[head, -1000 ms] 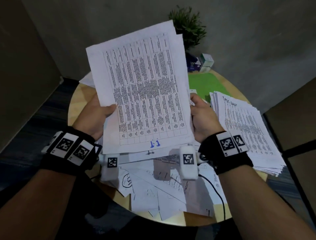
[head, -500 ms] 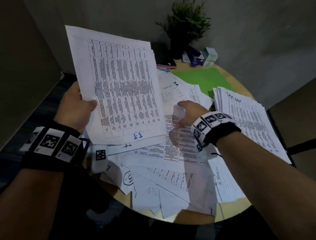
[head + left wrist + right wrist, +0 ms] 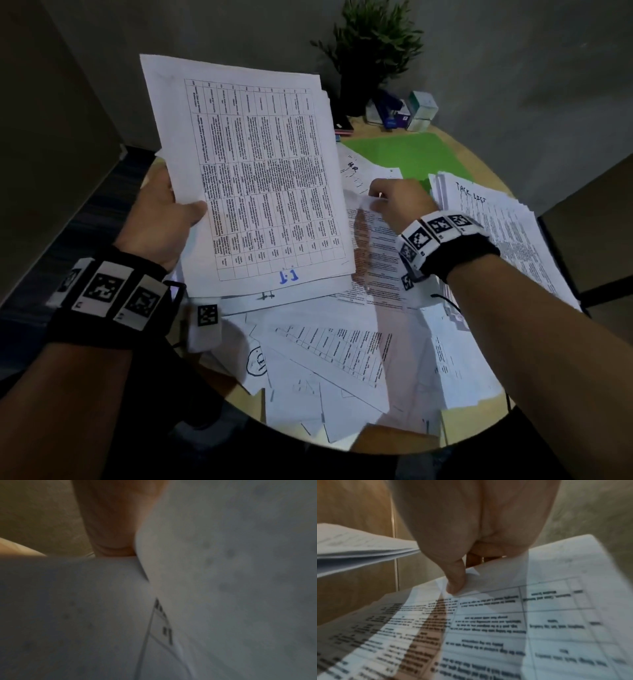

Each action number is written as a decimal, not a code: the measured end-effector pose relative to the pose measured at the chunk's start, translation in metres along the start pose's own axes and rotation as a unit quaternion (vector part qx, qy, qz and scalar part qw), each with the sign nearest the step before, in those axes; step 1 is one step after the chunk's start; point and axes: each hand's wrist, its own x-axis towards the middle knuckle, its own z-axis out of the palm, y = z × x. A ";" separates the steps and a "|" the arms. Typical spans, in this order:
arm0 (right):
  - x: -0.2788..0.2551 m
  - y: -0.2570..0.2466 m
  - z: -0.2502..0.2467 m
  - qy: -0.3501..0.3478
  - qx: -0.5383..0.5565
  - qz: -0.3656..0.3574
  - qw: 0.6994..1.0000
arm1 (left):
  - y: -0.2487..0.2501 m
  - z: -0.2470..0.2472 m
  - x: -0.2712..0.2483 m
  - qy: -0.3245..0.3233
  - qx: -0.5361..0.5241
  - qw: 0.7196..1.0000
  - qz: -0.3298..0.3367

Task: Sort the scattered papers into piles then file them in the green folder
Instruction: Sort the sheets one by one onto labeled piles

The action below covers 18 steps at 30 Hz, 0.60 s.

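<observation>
Lying flat at the round wooden tabletop's [image 3: 493,409] far side, the green paper folder [image 3: 407,152] borders scattered white printed sheets [image 3: 329,356]. The right hand [image 3: 399,202] pinches one printed sheet's [image 3: 376,250] corner; the left hand [image 3: 164,216] grips a raised sheaf of table-printed pages [image 3: 253,178].

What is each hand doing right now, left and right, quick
Left hand: grips the raised stack of table sheets, thumb on top.
Right hand: pinches the top edge of a printed sheet in the scattered papers.

green folder [image 3: 407,154] far half bare, near edge under loose sheets [image 3: 363,171]; plant [image 3: 373,51] and boxes [image 3: 411,109] block behind it, task-list stack [image 3: 507,233] right
</observation>
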 end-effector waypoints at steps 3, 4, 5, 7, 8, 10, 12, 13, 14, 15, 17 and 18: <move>-0.005 0.008 -0.022 0.042 0.065 0.030 0.997 | -0.001 -0.001 0.002 -0.002 -0.011 1.000 0.000; -0.007 0.010 -0.030 0.054 0.092 0.046 0.993 | -0.002 -0.003 0.002 -0.006 -0.018 1.000 -0.004; -0.009 0.014 -0.037 0.066 0.112 0.059 0.990 | -0.003 -0.003 0.003 -0.013 -0.022 1.000 -0.006; -0.014 0.021 -0.047 0.079 0.103 0.072 0.989 | -0.003 -0.001 0.002 -0.023 -0.026 0.999 -0.013; -0.016 0.025 -0.048 0.077 0.087 0.073 0.991 | -0.001 0.001 0.002 -0.024 -0.028 0.999 -0.017; -0.022 0.031 -0.044 0.062 0.071 0.087 0.992 | 0.001 0.006 0.001 -0.021 -0.036 0.999 -0.023; -0.028 0.036 -0.038 0.064 0.107 0.094 0.988 | 0.004 0.009 0.000 -0.023 -0.039 0.999 -0.026; -0.031 0.038 -0.036 0.070 0.153 0.098 0.981 | 0.004 0.011 -0.001 -0.028 -0.040 0.998 -0.026; -0.034 0.038 -0.033 0.075 0.214 0.100 0.969 | 0.005 0.013 -0.002 -0.032 -0.044 0.998 -0.027; -0.038 0.037 -0.032 0.077 0.283 0.105 0.950 | 0.005 0.015 -0.002 -0.033 -0.049 0.998 -0.030; -0.046 0.031 -0.026 0.073 0.415 0.112 0.900 | 0.007 0.020 -0.003 -0.034 -0.062 0.997 -0.040; -0.049 0.025 -0.022 0.066 0.475 0.110 0.871 | 0.008 0.022 -0.004 -0.035 -0.068 0.996 -0.048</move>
